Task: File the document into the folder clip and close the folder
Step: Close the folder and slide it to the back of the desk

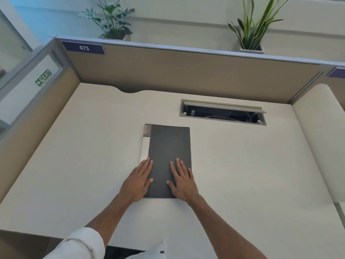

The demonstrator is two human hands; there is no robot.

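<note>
folder [169,156]: 1 | hands: 2 | potted plants [110,19]: 2 | desk [242,174]: 1

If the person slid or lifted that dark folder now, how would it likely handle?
The folder looks thin and lies flat on the desk, so probably light and slightly flexible. The smooth desktop suggests it would slide easily. Left hand and right hand rest flat on it, which should steady it.

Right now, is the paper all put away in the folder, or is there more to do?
Nearly finished, it seems. The dark folder lies shut on the desk, with a pale strip showing along its left edge. The left hand and right hand rest flat on its cover. Whether the paper is clipped inside cannot be seen.
</note>
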